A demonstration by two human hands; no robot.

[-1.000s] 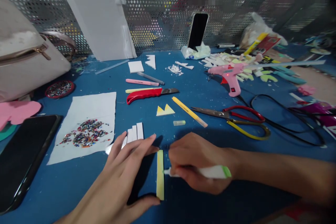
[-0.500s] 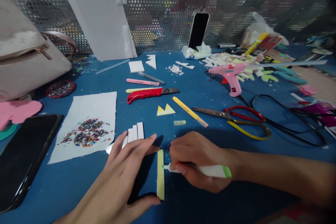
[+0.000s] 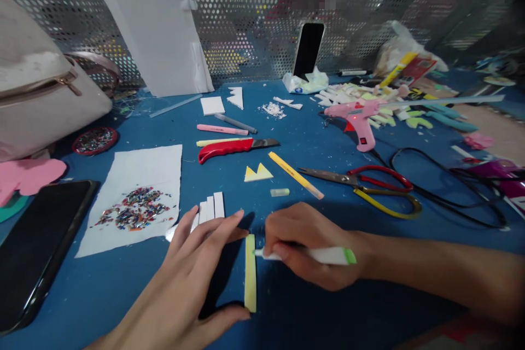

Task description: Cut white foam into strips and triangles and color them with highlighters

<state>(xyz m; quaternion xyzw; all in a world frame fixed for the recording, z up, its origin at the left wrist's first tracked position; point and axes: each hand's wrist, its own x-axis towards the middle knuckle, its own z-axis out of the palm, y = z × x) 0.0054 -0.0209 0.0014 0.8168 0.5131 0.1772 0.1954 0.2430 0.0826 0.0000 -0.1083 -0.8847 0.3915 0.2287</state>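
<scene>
A narrow pale-yellow strip (image 3: 250,279) lies upright in view on the blue table. My left hand (image 3: 197,268) braces it between the thumb at its near end and a finger at its far end, the other fingers stretched out. My right hand (image 3: 307,246) is closed around a white marker with a green end (image 3: 334,255), its tip touching the strip's right edge. Partly under my left fingers are several white strips (image 3: 219,205). Beyond the hands lie a yellow-tinted zigzag piece (image 3: 258,173), a small clear cap (image 3: 280,192) and an orange-yellow marker (image 3: 295,175).
Scissors (image 3: 356,180) and a pink glue gun (image 3: 361,120) with a black cable lie right. A red-handled knife (image 3: 233,147) rests mid-table. Left are paper with glittery bits (image 3: 164,164), a dark phone (image 3: 45,251) and a bag (image 3: 41,82). Another phone (image 3: 309,49) stands behind.
My right hand and the marker have shifted slightly away from me, the tip moving up along the strip's edge. My left hand and the strip stay in place.
</scene>
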